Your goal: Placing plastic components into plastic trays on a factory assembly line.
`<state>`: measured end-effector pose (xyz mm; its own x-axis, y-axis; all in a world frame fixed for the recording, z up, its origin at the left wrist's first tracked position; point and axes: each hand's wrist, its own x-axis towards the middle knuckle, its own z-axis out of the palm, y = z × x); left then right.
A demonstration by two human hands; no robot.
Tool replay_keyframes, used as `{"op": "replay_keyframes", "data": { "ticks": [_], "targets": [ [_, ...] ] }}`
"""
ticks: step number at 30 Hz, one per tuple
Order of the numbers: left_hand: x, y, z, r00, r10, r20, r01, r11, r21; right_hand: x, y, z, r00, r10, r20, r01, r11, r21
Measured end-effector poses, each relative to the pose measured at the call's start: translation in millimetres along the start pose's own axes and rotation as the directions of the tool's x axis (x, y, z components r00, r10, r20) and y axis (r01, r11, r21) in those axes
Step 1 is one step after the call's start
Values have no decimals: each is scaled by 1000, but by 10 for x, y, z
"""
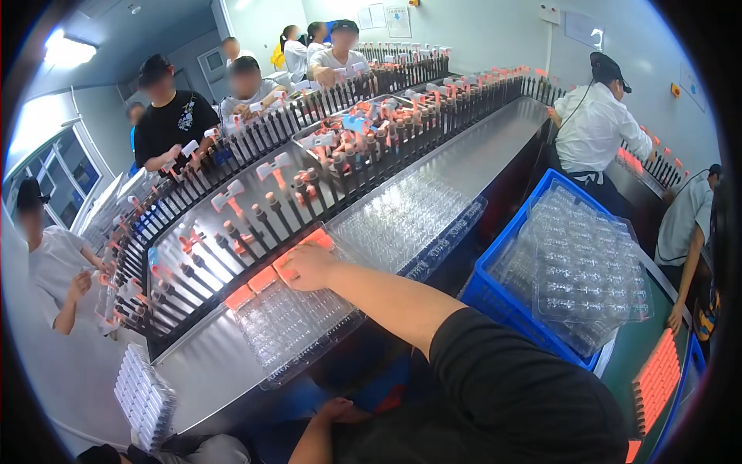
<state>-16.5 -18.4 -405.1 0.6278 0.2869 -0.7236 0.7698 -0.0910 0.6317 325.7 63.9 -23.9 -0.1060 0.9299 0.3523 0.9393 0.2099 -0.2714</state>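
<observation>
My right hand [311, 267] reaches across to the far edge of a clear plastic blister tray [282, 329] on the metal bench. Its fingers are closed on an orange plastic piece [287, 263] in the tray's far row. More orange pieces [240, 297] sit to the left in that row, and another [318, 237] shows just beyond the hand. My left hand [337, 410] is low near my body, below the bench edge, and its fingers are too dark to make out. A stack of clear trays [410, 220] lies right of the hand.
Black posts [270, 213] carrying orange and white parts line the conveyor beyond the bench. A blue crate [495, 290] with clear trays [591, 259] stands at the right. A white tray [144, 398] is lower left; an orange-filled tray [657, 379] is lower right. Several people work around.
</observation>
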Motion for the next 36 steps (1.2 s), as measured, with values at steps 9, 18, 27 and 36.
{"op": "replay_keyframes", "data": {
  "ticks": [9, 18, 27, 36],
  "targets": [
    [47, 62, 1, 999, 26, 38, -25, 999, -24, -51, 21, -11, 998, 37, 40, -33, 994, -101],
    [30, 0, 3, 998, -37, -41, 36, 999, -35, -408, -741, -186, 982, 6, -190, -13, 999, -38],
    [-131, 355, -36, 995, 69, -72, -57, 986, 159, -2376, -1232, 68, 820, -514, 253, 209, 679, 703],
    [56, 68, 25, 995, 28, -91, -29, 1000, -6, -3990, 596, 1083, 620, 726, 298, -651, 688, -321]
  ]
}}
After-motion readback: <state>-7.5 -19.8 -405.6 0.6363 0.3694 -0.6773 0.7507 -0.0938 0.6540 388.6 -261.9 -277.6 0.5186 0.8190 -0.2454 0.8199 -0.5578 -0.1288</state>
